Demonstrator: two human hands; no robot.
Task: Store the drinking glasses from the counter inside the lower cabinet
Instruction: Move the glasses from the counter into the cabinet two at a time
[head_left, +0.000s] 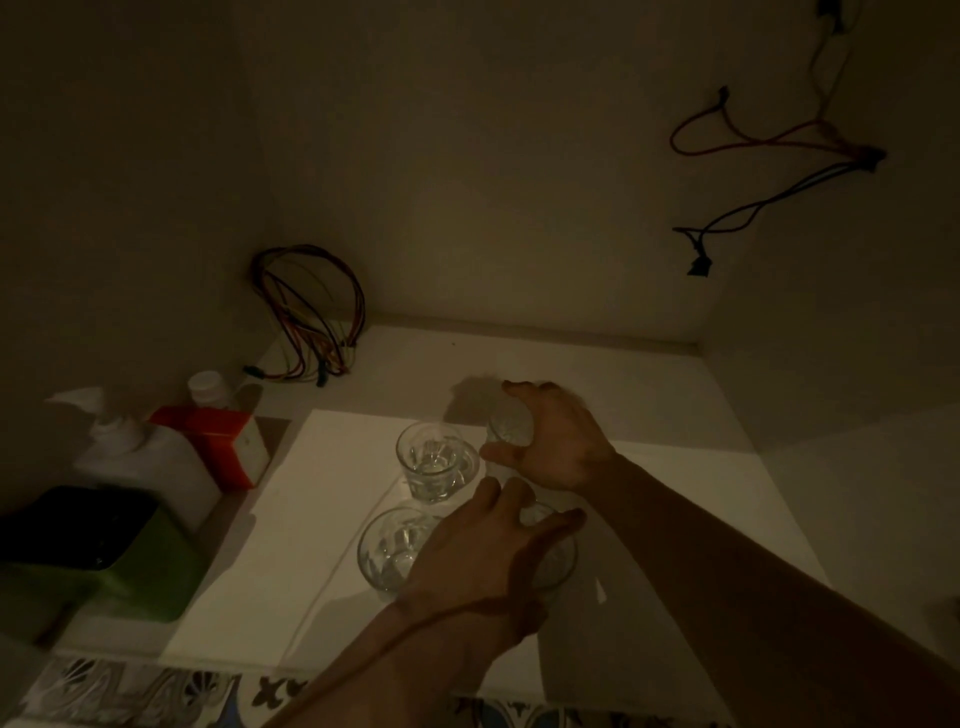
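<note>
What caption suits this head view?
Inside a dim cabinet, the right hand grips a clear cut glass; the left hand holds another.

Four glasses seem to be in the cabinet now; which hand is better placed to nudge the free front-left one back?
Left, probably. The left hand grips the front clear glass right beside the free front-left clear tumbler; the right hand grips the rear patterned glass, farther off.
</note>
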